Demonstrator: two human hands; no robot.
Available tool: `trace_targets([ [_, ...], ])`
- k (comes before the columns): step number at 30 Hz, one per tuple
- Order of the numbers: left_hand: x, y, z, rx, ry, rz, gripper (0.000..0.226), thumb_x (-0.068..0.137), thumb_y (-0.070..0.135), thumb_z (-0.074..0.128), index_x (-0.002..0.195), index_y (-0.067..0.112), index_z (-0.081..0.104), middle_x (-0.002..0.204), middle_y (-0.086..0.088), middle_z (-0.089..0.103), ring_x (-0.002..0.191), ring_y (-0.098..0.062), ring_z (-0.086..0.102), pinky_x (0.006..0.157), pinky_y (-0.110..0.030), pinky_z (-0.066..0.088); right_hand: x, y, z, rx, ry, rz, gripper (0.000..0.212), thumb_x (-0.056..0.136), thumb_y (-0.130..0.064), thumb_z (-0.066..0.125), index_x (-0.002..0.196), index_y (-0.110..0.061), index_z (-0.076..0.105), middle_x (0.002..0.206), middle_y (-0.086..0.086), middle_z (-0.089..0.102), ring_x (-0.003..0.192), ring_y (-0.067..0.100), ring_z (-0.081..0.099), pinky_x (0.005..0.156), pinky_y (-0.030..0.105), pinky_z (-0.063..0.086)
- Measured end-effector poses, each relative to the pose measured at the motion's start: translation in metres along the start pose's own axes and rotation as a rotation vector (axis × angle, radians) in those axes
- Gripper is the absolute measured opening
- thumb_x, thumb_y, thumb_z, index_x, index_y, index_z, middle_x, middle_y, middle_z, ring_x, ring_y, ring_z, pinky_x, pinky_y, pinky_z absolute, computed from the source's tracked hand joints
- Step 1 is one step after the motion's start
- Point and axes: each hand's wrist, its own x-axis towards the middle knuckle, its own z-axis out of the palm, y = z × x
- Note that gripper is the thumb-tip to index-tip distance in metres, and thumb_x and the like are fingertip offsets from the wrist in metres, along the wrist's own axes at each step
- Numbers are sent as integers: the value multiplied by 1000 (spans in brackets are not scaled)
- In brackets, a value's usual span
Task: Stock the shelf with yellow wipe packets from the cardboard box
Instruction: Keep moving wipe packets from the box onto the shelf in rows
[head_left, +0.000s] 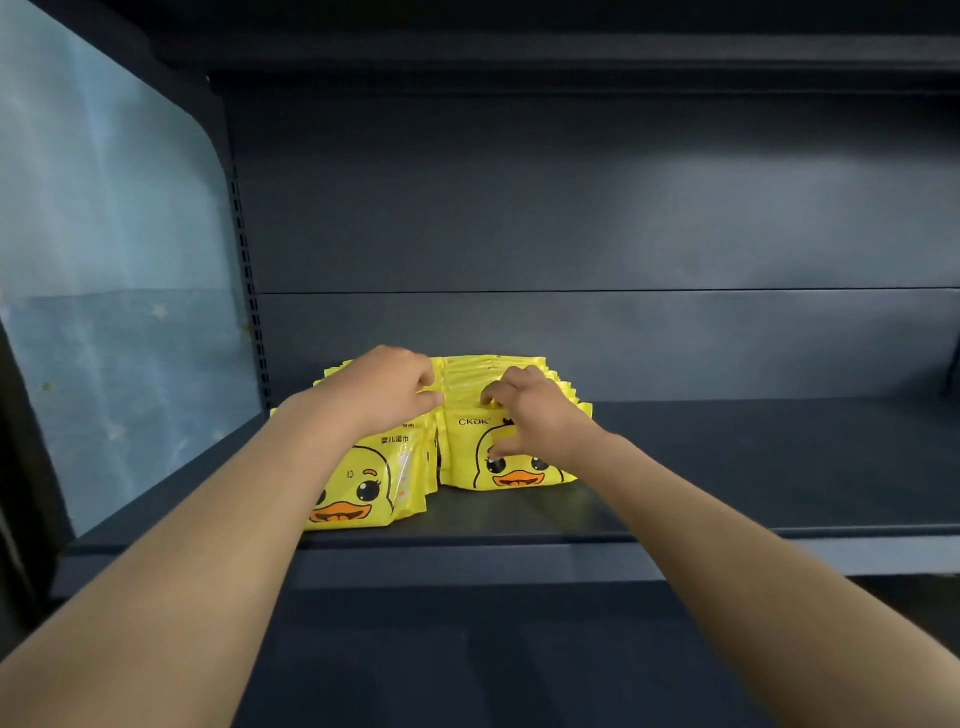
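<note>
on the dark metal shelf (727, 467), toward its left end, a left row of yellow wipe packets (358, 488) and a right row of yellow wipe packets (467, 374) stand upright side by side, touching or nearly touching along their inner sides. each packet face carries a cartoon duck with an orange beak. the left row reaches closer to the shelf's front lip (727, 556) than the right row does, and its far end sits close to the slotted upright post (249, 291) at the shelf's left side.

both bare arms stretch forward from the bottom corners of the view. the left hand (387, 387) lies over the top of the left row, its fingers curled down over the packets' upper edges and its thumb pointing toward the right row, so it grips the tops of that row. the right hand (524, 410) is on the right row: its fingers hook over the top edges of the nearest packets while the thumb presses on the face of the front packet (519, 475), which shows the letters "ckak" beside the hand. how many packets each hand holds cannot be told.

behind the rows rises the plain dark back panel (571, 208), with an upper shelf (519, 52) overhead. a pale blue sheet (104, 260) covers the side to the left of the post.
</note>
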Motion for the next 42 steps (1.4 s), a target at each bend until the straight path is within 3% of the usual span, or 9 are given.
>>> trace_targets([
  [10,-16,8,-14,-11,-20,-17,34,95,37,49,116,13,61,118,-2,61,109,-18,55,94,-35,45,0,1,-12,18,-116,135,87,71,-48,76,140,-15,35,136,7,43,128,25,35,105,35,32],
  [15,-20,13,-23,-15,23,-37,30,95,34,49,112,13,61,115,-1,61,106,-17,55,91,-33,45,-5,3,-35,-2,-135,148,85,72,-50,73,139,-13,38,136,11,45,131,28,33,106,42,35],
  [22,-32,42,-26,65,-25,-116,37,96,34,46,125,11,52,127,-6,55,116,-23,51,95,-33,43,-37,18,-97,-99,-219,207,66,85,-51,61,132,-9,42,132,9,48,125,28,41,98,40,42],
  [28,-61,113,-46,-9,17,-111,43,90,36,57,126,12,52,128,-5,53,118,-21,49,98,-34,42,-109,48,-160,-168,-203,245,65,86,-52,56,133,-10,42,133,9,48,122,28,46,99,42,43],
  [33,-104,189,-55,11,66,-155,41,92,35,54,124,11,53,126,-8,52,116,-23,50,98,-36,42,-200,69,-192,-182,-212,192,63,88,-52,55,131,-7,43,132,10,49,120,28,47,98,40,43],
  [42,-191,310,-35,-11,-49,-155,44,92,39,52,127,13,51,128,-6,50,117,-23,49,99,-36,41,-364,85,-196,-109,-353,140,65,88,-52,53,135,-9,40,132,8,46,121,27,45,99,43,42],
])
